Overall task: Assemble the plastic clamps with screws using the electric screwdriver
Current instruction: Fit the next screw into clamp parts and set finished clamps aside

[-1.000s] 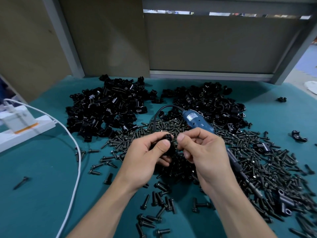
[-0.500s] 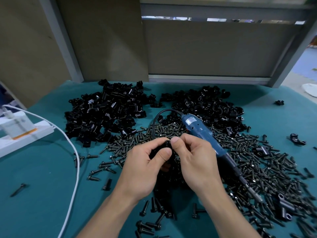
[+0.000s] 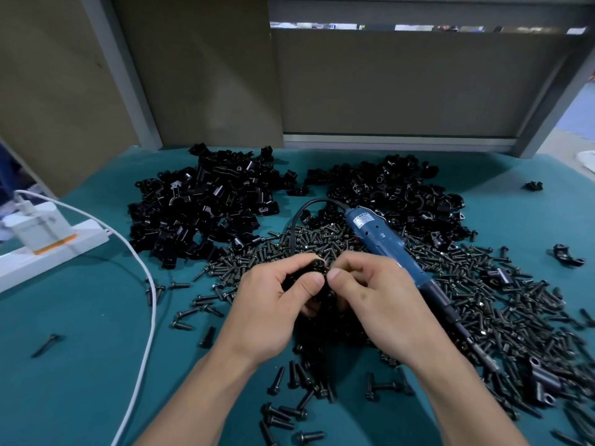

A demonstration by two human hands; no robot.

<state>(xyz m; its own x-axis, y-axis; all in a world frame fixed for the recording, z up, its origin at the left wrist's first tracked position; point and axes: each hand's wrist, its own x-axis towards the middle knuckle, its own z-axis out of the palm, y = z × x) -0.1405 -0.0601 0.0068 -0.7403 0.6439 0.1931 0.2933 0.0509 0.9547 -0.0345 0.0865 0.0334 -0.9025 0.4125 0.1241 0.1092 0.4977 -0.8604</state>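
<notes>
My left hand [image 3: 273, 304] grips a small black plastic clamp [image 3: 317, 267] between thumb and fingers, just above the green table. My right hand [image 3: 373, 297] meets it from the right, and its thumb and forefinger pinch something small at the clamp; a screw there is too hidden to make out. The blue electric screwdriver [image 3: 383, 243] lies on the screw pile behind my right hand, its bit pointing to the lower right. Black screws [image 3: 502, 304] spread widely across the table. Two heaps of black clamps lie behind, one at left [image 3: 206, 207] and one at right [image 3: 396, 194].
A white power strip with a plugged adapter [image 3: 42, 239] sits at the left edge, and its white cable [image 3: 151, 304] curves down the table. Stray clamps [image 3: 566, 254] lie at the far right. Grey panels and frame posts stand behind the table.
Both hands stayed together on the clamp, with the fingers shifting slightly around it. The view tilted a little; the screwdriver has not moved.
</notes>
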